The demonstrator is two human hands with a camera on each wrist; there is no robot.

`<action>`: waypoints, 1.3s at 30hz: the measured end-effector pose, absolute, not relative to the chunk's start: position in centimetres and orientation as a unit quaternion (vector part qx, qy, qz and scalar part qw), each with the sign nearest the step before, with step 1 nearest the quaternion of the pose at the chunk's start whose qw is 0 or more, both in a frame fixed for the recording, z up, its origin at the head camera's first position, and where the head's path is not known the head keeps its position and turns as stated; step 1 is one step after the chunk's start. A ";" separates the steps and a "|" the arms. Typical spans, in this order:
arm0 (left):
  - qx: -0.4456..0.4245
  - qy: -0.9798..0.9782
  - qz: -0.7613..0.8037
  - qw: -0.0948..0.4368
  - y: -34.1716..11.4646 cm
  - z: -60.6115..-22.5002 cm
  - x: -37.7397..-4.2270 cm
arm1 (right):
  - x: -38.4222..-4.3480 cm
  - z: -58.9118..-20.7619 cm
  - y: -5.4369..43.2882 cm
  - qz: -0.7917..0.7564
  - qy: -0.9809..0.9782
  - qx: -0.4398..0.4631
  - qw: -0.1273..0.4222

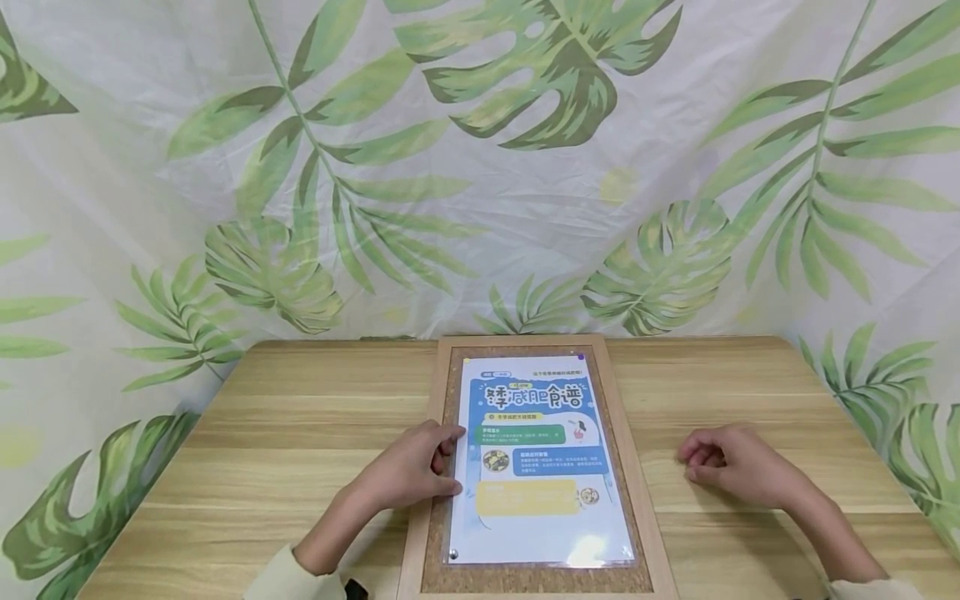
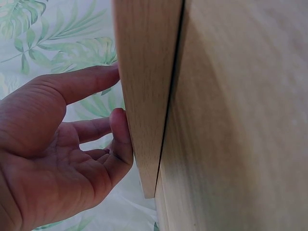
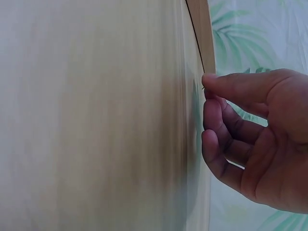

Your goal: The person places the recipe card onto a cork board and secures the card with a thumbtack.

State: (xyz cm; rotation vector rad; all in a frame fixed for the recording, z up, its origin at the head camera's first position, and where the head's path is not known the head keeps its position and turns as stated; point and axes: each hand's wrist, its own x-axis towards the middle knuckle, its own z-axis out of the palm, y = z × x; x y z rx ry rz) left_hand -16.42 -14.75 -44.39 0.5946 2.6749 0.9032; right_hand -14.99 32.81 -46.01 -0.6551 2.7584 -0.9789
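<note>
A cork board (image 1: 444,467) in a light wooden frame lies on the table, with a printed sheet (image 1: 540,533) in a clear cover on it. Pins mark its corners: a yellow one (image 1: 467,361) top left, a purple one (image 1: 581,357) top right and a dark, shiny one (image 1: 453,554) bottom left. At the sheet's left edge, my left hand (image 1: 408,467) rests its thumb and index fingertips. My right hand (image 1: 738,467) hovers right of the board, thumb and index together. A thin point like a pushpin's needle (image 3: 203,88) sticks out there; its head is hidden.
The wood-grain table (image 1: 315,400) extends to both sides of the board. Behind it hangs a pale curtain (image 1: 525,208) with green leaf prints. Glare covers part of the sheet's lower right.
</note>
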 end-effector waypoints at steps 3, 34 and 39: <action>0.207 0.919 0.310 0.128 -14.8 -44.3 -16.4 | -14.6 -45.9 32.0 -0.334 0.912 -0.227 0.076; 0.210 0.919 0.309 0.124 -14.8 -44.2 -16.4 | -10.8 -44.9 25.4 -0.405 0.846 -0.322 0.131; 0.213 0.920 0.306 0.121 -14.8 -44.3 -16.4 | -10.5 -45.2 24.9 -0.404 0.837 -0.344 0.136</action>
